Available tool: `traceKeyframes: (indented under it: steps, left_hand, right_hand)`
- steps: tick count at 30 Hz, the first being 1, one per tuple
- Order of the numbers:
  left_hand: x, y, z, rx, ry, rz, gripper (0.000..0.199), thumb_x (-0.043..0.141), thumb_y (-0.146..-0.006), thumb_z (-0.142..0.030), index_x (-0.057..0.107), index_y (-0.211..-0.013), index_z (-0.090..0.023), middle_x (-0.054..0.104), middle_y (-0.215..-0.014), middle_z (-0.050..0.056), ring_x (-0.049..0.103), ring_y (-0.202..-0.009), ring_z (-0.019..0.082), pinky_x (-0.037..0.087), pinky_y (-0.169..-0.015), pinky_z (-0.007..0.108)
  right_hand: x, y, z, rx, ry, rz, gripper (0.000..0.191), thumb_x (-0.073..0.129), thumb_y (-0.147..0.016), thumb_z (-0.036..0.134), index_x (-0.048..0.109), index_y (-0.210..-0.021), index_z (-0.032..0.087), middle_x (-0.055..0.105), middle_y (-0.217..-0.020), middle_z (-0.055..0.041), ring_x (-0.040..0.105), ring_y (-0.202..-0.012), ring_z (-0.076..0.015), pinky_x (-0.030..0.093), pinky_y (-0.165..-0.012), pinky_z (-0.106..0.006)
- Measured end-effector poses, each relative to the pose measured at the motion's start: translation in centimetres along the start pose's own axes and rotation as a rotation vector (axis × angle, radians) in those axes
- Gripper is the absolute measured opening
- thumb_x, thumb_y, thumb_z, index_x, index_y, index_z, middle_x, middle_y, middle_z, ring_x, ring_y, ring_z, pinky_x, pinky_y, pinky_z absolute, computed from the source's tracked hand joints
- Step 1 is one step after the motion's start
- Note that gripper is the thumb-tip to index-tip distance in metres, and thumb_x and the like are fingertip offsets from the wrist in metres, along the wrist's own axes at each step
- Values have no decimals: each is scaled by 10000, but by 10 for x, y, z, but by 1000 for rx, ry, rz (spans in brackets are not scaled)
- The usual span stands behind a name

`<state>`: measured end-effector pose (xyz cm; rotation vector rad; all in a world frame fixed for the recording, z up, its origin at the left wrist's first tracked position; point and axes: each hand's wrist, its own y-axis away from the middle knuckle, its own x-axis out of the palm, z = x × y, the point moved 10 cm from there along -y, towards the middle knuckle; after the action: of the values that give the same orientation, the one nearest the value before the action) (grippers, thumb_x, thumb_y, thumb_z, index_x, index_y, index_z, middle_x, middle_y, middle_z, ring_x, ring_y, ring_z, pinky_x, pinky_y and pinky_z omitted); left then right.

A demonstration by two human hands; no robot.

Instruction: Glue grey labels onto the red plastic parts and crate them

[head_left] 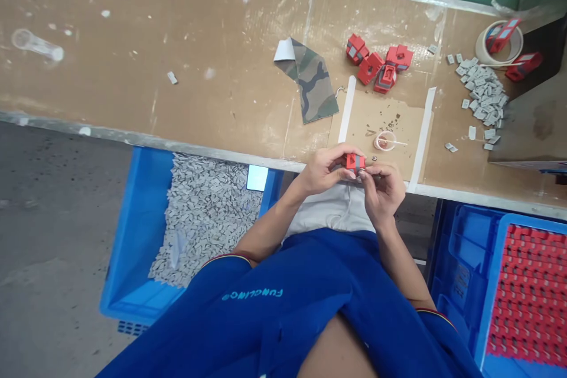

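Workbench (133,59), blue FUNGLING shirt (252,294), red block (355,161)

1. The red plastic block (354,160) looks smooth and faintly glossy; its grey band looks matt;
2. The bench (133,53) has a scuffed, matt brown board top; its edge strip (146,140) is dull metal;
3. The camouflage cloth (310,80) is matt fabric;
4. The cardboard sheet (376,124) is matt and slightly rough;
5. The blue crate (133,236) is smooth moulded plastic;

A blue short-sleeved shirt (283,313) with red-and-yellow trimmed sleeve cuffs (225,258) shows cyan lettering (252,293), apparently "FUNGLING", below the left hand (325,170).
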<state>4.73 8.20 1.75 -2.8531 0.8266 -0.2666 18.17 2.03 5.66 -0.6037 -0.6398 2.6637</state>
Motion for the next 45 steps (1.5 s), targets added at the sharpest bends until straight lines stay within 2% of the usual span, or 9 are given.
traceKeyframes:
  steps: [5, 9, 12, 15, 21, 28, 33, 37, 45]
  left_hand:
    - [0, 1, 2, -7, 26, -14, 426, 811, -872, -450, 710, -1197, -194, 722, -1113, 99, 711, -948, 186, 601, -835, 281]
    - [1, 1, 1, 5, -1, -14, 400, 796, -891, -420, 700, -1208, -195, 716, -1115, 98, 717, -957, 194, 605, -824, 286]
    - [1, 0, -3, 49, -87, -8, 409, 771, -908, -453, 692, -1214, -193, 717, -1097, 99, 705, -950, 195, 584, -810, 286]
    - [0, 0, -5, 78, -170, -7, 419, 747, -921, -491, 689, -1205, -189, 730, -1073, 99, 694, -943, 196, 564, -827, 300]
    - [1, 0, -7, 86, -192, 0, 448, 720, -925, -548, 682, -1192, -190, 736, -1060, 99, 696, -928, 193, 560, -813, 300]
    - [4, 1, -9, 74, -198, -12, 437, 689, -946, -552, 669, -1164, -174, 713, -1026, 86, 665, -862, 159, 553, -738, 254]
    - [6, 2, -14, 61, -239, -46, 428, 611, -995, -558, 660, -1166, -169, 711, -988, 80, 660, -845, 158, 548, -764, 271]
    - [8, 2, -11, -4, -238, -63, 437, 605, -998, -559, 658, -1184, -168, 711, -958, 68, 659, -806, 152, 539, -726, 267]
    - [8, 3, -6, -94, -169, -76, 426, 619, -993, -552, 641, -1172, -166, 722, -976, 62, 697, -841, 156, 564, -765, 270]
  right_hand:
    - [-5, 7, 6, -71, 90, -83, 120, 732, -934, 188, 742, -1030, 259, 738, -910, -38, 717, -795, -184, 569, -649, -313]
    - [-7, 9, 10, -99, 151, -105, 93, 739, -930, 192, 745, -993, 261, 734, -888, -34, 712, -760, -177, 560, -619, -304]
    - [-4, 5, -1, 10, 69, -52, 11, 718, -951, 241, 707, -952, 240, 708, -875, -35, 700, -792, -181, 565, -642, -307]
    - [3, 1, -13, 111, -49, 51, 64, 703, -963, 269, 665, -935, 226, 664, -864, -25, 665, -781, -165, 550, -637, -291]
    - [12, 1, -22, 175, -209, 178, 60, 673, -979, 240, 624, -946, 227, 616, -904, -22, 637, -812, -153, 502, -631, -274]
    - [13, -4, -15, 143, -150, 196, 116, 642, -987, 189, 593, -887, 219, 562, -833, 16, 524, -699, -117, 412, -615, -261]
    - [15, -4, -14, 122, -98, 226, 130, 591, -1017, 237, 564, -891, 219, 568, -817, 9, 523, -701, -136, 421, -637, -286]
    - [15, -4, -10, 57, -77, 217, 125, 580, -1013, 194, 545, -896, 223, 563, -810, 12, 527, -701, -135, 418, -635, -284]
    - [16, -5, -5, -42, -17, 198, 144, 567, -1011, 149, 526, -901, 231, 573, -803, 11, 539, -707, -143, 418, -637, -288]
